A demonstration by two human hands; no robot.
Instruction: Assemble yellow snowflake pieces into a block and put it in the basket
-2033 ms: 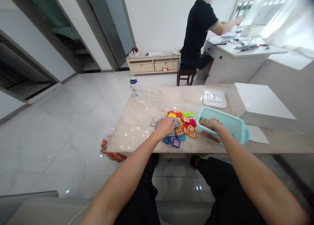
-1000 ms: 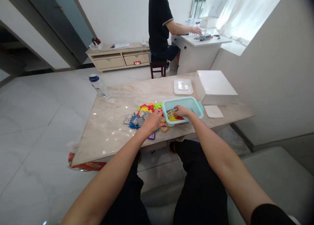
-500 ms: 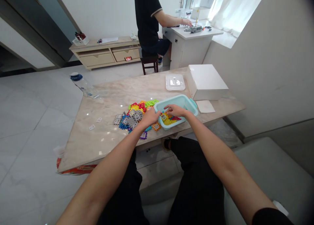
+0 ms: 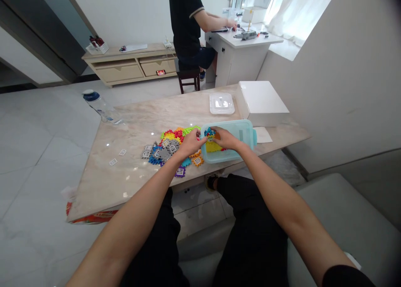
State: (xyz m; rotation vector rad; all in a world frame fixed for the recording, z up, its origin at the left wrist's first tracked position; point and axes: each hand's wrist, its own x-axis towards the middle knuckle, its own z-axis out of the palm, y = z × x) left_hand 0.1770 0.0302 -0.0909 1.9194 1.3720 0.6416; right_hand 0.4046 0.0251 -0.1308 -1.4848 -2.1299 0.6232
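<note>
A light teal plastic bin (image 4: 241, 152) stands on the table with yellow gear-shaped pieces (image 4: 213, 146) and a bit of red at its left end. My left hand (image 4: 190, 143) is closed at the bin's left rim, thumb toward the inside. Over that same end, my right hand (image 4: 227, 139) has its fingers closed around blue and orange gear pieces (image 4: 209, 132); its palm hides part of them. Left of the bin lies a pile of colourful gear pieces (image 4: 164, 154) in grey, blue, red, yellow, green, orange and purple. Small white window-shaped pieces (image 4: 180, 172) lie on some.
Two loose window pieces (image 4: 118, 157) lie at the table's left. A water bottle (image 4: 102, 108) stands at the far left corner. Behind the bin are a clear lid (image 4: 222, 103) and a white box (image 4: 261, 100). A person (image 4: 186, 28) sits at a white desk beyond.
My right hand has lifted blue and orange pieces above the bin's left end. The bin has turned slightly, and my left hand remains at its left rim.
</note>
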